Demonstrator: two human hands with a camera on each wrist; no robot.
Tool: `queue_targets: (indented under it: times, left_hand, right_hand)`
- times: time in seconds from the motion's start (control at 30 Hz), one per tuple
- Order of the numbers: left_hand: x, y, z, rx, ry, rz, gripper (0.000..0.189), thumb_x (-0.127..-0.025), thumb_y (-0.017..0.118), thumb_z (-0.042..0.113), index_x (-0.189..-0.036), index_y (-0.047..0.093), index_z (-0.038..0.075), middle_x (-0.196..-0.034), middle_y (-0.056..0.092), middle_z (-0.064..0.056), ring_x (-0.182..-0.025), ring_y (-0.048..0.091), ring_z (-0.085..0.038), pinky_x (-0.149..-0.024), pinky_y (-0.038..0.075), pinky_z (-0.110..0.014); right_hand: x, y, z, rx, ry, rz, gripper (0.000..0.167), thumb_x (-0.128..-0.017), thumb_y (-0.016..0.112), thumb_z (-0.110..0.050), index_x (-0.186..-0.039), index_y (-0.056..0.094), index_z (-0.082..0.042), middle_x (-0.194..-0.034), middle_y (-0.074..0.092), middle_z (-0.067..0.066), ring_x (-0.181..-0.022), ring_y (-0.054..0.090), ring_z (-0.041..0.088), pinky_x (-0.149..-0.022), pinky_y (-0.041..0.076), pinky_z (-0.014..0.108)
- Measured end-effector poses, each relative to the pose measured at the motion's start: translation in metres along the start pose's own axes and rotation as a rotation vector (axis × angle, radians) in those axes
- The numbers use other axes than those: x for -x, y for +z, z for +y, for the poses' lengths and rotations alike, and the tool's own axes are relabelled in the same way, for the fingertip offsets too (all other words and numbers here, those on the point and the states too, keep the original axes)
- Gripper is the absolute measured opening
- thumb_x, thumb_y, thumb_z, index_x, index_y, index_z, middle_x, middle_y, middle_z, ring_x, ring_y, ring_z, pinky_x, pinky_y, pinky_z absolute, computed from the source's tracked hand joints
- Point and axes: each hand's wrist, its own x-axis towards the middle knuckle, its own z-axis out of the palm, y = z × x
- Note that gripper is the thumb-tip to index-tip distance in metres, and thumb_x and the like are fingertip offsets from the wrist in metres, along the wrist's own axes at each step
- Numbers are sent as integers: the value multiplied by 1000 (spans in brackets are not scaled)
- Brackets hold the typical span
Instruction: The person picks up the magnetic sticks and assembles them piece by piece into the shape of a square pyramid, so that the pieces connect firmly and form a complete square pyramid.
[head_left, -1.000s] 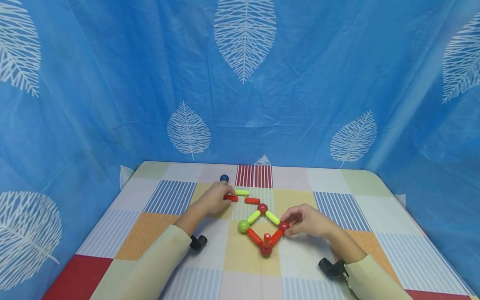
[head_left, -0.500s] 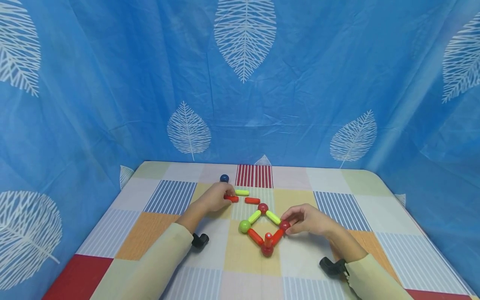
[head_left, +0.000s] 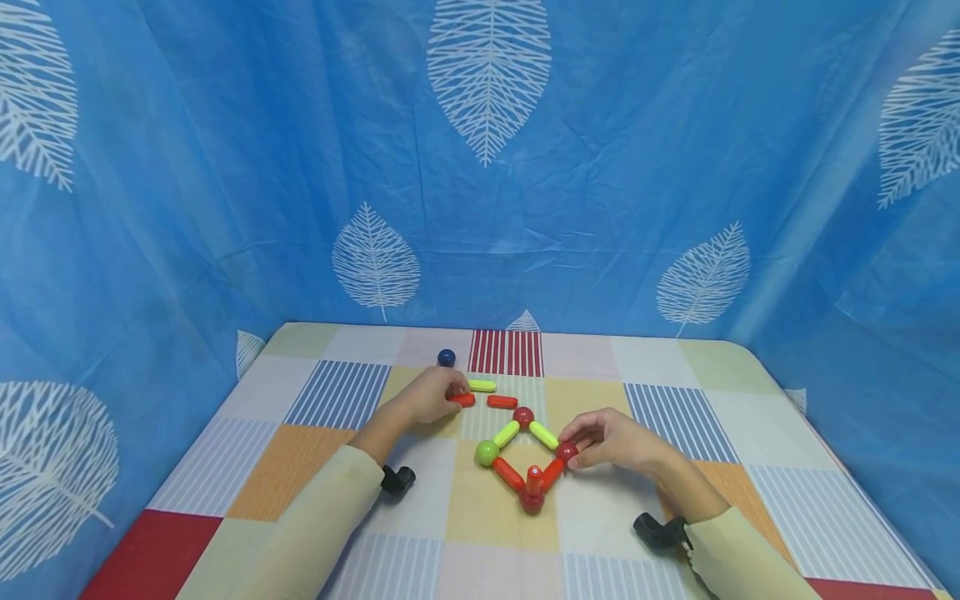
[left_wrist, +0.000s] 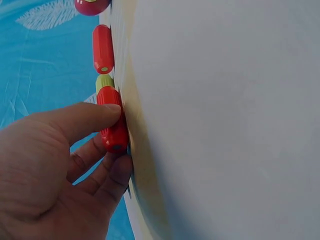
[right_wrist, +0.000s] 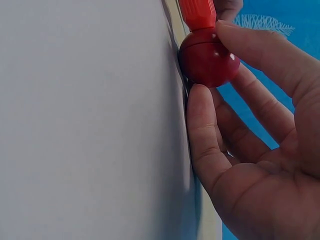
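My left hand pinches a short red rod of a ball-and-rod building toy at the table's back middle, thumb on top and fingers at its far side. A ring of rods and balls lies in front of it: a green ball, red balls, two yellow-green rods and two red rods. One more red rod stands up from the nearest red ball. At the ring's right corner, my right hand grips a red ball between thumb and fingers.
Behind the ring lie a loose red rod and a yellow-green rod. A dark blue ball sits just beyond the left hand. A patchwork cloth covers the table, and a blue leaf-print curtain surrounds its back and sides.
The red rod in my left hand has shifted very slightly nearer. The right hand stays on its ball, and the ring has hardly moved.
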Motion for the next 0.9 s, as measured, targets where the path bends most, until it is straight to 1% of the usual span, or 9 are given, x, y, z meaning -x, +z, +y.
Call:
queue_targets:
  times: [0.13, 0.23, 0.3, 0.4, 0.5, 0.63, 0.8, 0.9]
  left_hand:
    - [1, 0, -1, -5, -1, -25, 24, -90, 76, 9, -113, 75, 15, -95, 65, 2, -88, 57, -17, -82, 54, -31]
    - [4, 1, -1, 28, 10, -37, 27, -91, 75, 9, -117, 75, 17, -96, 64, 3, -89, 56, -16, -81, 53, -30]
    - [6, 1, -2, 61, 36, -39, 29, -91, 75, 9, -118, 74, 18, -97, 64, 3, -90, 56, -17, -80, 53, -31]
    - [10, 1, -2, 126, 69, -45, 29, -90, 74, 7, -117, 71, 19, -99, 63, 3, -90, 56, -16, -80, 52, -31]
    - [15, 1, -3, 206, 104, -51, 27, -90, 74, 6, -113, 67, 17, -101, 63, 1, -90, 58, -16, -80, 52, -31]
    - [21, 0, 0, 315, 149, -51, 28, -89, 73, 4, -114, 64, 13, -106, 66, -2, -94, 61, -16, -86, 55, -32]
    - [29, -1, 6, 407, 165, -45, 33, -89, 72, 1, -120, 67, 11, -107, 69, -1, -100, 63, -15, -91, 57, -31]
    - [32, 0, 9, 452, 162, -37, 32, -88, 72, 1, -117, 69, 14, -105, 69, 0, -100, 63, -15, -91, 57, -30]
  right_hand:
    - [0, 0, -1, -8, 8, 5, 33, -80, 85, -7, -112, 74, -5, -103, 76, 9, -90, 66, 22, -81, 57, 28]
    - [0, 1, -1, -16, 5, 5, 34, -80, 85, -6, -112, 74, -4, -102, 76, 9, -90, 66, 21, -81, 58, 28]
    - [0, 1, -1, -24, 0, 4, 34, -80, 85, -5, -112, 74, -2, -102, 76, 9, -90, 66, 21, -80, 58, 28]
    - [1, 1, 0, -33, -6, 0, 34, -80, 84, -4, -112, 73, -1, -102, 76, 9, -89, 66, 20, -80, 58, 28]
    - [0, 1, -1, -35, -1, -3, 34, -80, 85, -5, -112, 73, -1, -102, 76, 9, -89, 67, 20, -80, 58, 28]
    - [0, 0, -1, -34, 6, -5, 34, -80, 85, -5, -112, 73, -2, -102, 76, 9, -89, 67, 20, -80, 58, 28]
    - [1, -1, -1, -42, 15, -4, 34, -80, 85, -5, -111, 74, -3, -102, 76, 9, -90, 66, 22, -81, 58, 28]
    - [0, -1, -2, -42, 8, -7, 34, -80, 85, -4, -111, 73, -2, -102, 76, 9, -90, 67, 22, -81, 58, 28]
